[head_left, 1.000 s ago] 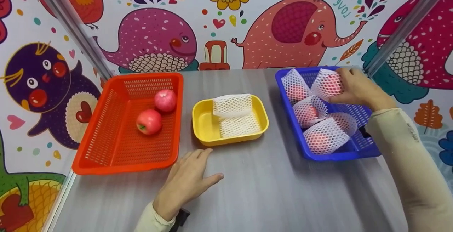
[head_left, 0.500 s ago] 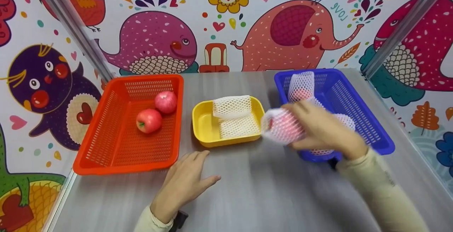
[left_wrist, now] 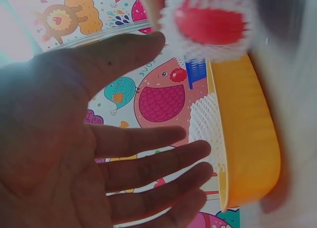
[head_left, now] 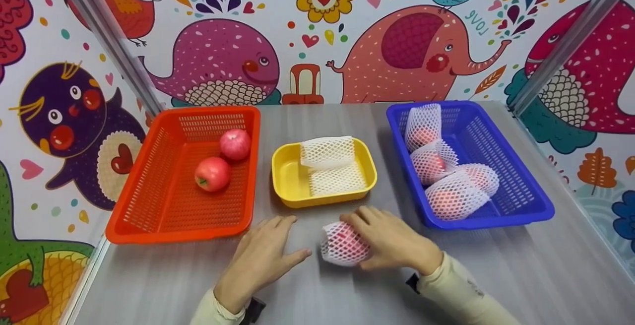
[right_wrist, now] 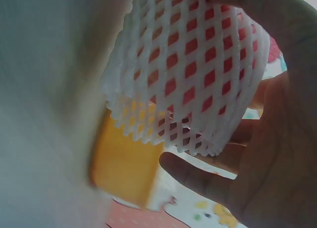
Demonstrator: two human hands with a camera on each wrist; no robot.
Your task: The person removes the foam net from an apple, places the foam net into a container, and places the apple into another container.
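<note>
While apple (head_left: pixel 346 246) in R fingers (head_left: pixel 358 222), "LOVE" (head_left: pixel 477 23)

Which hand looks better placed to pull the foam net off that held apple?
Probably the left hand: it holds nothing, is near, and the open end of the foam net seems to face it. The right hand grips the apple through the net.

I can see the left hand (head_left: pixel 263 253), fingers extended and thumb spread wide, near the right hand (head_left: pixel 392 239), whose fingers curve in a grip.
</note>
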